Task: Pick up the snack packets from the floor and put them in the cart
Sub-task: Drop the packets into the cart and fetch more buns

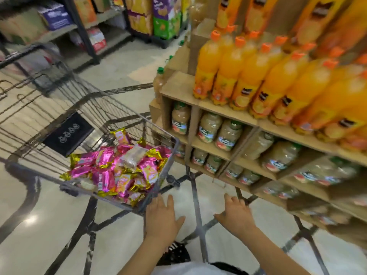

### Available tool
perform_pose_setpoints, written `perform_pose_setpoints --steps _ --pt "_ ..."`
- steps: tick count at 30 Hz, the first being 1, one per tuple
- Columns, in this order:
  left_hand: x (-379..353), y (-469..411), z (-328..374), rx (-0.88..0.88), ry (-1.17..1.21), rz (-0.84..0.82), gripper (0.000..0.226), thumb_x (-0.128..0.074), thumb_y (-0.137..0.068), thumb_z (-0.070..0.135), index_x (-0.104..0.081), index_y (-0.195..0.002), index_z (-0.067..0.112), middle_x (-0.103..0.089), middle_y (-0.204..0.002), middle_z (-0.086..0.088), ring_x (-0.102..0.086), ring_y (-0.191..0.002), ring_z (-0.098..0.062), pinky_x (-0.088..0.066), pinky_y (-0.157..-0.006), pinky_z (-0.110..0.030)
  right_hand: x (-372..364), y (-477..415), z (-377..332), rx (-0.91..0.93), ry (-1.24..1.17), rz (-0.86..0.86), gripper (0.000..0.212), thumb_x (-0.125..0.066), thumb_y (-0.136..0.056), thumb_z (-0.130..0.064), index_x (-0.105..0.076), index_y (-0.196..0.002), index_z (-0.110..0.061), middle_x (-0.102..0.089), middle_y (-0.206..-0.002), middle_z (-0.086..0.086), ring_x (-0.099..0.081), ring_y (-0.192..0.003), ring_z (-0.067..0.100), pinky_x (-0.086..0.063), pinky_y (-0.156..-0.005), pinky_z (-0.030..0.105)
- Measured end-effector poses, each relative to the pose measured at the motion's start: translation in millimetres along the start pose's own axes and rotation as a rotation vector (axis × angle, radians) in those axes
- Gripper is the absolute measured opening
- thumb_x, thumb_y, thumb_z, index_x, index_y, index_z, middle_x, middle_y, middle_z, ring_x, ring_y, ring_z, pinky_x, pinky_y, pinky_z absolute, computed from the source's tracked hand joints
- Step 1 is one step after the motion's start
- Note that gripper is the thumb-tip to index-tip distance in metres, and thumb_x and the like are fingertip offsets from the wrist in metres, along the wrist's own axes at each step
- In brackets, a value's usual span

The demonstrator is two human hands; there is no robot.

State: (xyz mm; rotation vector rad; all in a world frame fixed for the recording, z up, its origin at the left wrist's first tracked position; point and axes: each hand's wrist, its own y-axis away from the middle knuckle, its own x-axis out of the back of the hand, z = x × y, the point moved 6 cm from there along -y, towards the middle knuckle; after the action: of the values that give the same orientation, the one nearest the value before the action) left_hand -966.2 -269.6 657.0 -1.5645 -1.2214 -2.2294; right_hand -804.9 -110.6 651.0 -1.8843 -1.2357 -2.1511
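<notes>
Head view: left hand and right hand were held spread and empty beside the cart of snack packets; the floor was best scanned for strays.

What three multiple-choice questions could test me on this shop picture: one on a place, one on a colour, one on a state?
1. Where are the snack packets? A in the cart; B on the floor; C on a shelf.
2. What colour are the caps of the orange bottles? A white; B orange; C blue.
3. How are the left hand and right hand? A open, holding nothing; B gripping packets; C gripping bottles.
Answers: A, packets pile in the cart's near end; B, the caps are orange; A, fingers are spread and empty.
</notes>
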Motion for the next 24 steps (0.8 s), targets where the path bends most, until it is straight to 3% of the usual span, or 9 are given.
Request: perform_pose_setpoints --steps 5,13,18,24 --pt "-37.5 37.3 65.7 -0.163 -0.088 -0.074 0.085 -0.036 -0.093 0.066 -0.004 -0.157 0.019 -0.006 -0.163 -0.017 -0.011 -0.149 -0.034 -0.016 -0.12 -0.046 -42.1 74.3 83.1 -0.194 -0.119 0.007 0.079 -0.046 -0.09 -0.062 -0.02 -0.15 -0.018 -0.041 -0.145 0.009 -0.041 -0.132 0.029 -0.04 -0.103 0.042" --pt "-108.6 130.0 180.7 -0.507 -0.295 -0.138 0.085 -0.037 -0.093 0.068 -0.005 -0.156 0.021 -0.01 -0.163 -0.013 -0.016 -0.147 -0.034 -0.025 -0.117 -0.046 -141.7 244.0 209.2 -0.595 -0.435 0.016 0.076 -0.05 -0.09 -0.06 -0.023 -0.147 -0.019 -0.043 -0.138 0.008 -0.042 -0.126 0.029 -0.045 -0.097 0.042" --pt "-143.5 184.2 242.6 -0.699 -0.402 -0.145 0.087 -0.037 -0.092 0.068 -0.006 -0.156 0.019 -0.014 -0.162 -0.011 -0.021 -0.146 -0.032 -0.029 -0.115 -0.043 -193.5 329.5 254.6 -0.81 -0.642 0.065 0.072 -0.052 -0.09 -0.059 -0.027 -0.145 -0.018 -0.045 -0.136 0.009 -0.044 -0.126 0.03 -0.046 -0.096 0.042" --pt "-177.1 225.8 317.5 -0.895 -0.566 -0.216 0.085 -0.038 -0.094 0.065 -0.002 -0.156 0.019 -0.006 -0.163 -0.014 -0.015 -0.148 -0.033 -0.022 -0.119 -0.043 -233.7 396.9 285.6 -1.046 -0.881 0.155 0.075 -0.055 -0.088 -0.059 -0.029 -0.145 -0.016 -0.046 -0.138 0.011 -0.045 -0.126 0.03 -0.046 -0.099 0.044"
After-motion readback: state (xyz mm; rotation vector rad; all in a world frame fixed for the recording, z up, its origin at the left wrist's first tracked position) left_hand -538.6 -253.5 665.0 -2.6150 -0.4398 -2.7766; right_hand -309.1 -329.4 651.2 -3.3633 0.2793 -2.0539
